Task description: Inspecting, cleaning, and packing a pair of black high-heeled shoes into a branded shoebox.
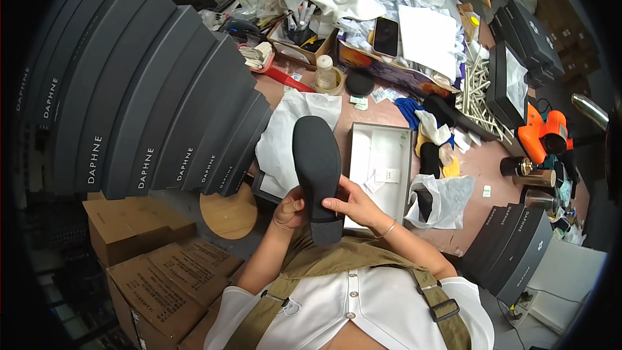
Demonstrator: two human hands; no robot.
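A black shoe (316, 162) is held up in front of me, its flat sole and short block heel turned toward me, toe pointing away. My left hand (291, 209) grips it on the left side near the heel. On the other side my right hand (355, 203) closes round it, with the thumb resting on the sole. Behind the shoe lies white tissue paper (285, 131), partly covering a dark box. Just right of the shoe stands an open shoe box (409, 155) with a white inside and small paper slips in it. The shoe's upper is hidden.
Tall stacks of dark shoe boxes (139, 84) rise at the left, above brown cartons (162, 291) and a round wooden stool (228, 212). Farther back sit a phone (385, 37), a bin of white sticks (476, 87) and an orange tool (532, 135). A plastic-wrapped item (447, 201) lies right.
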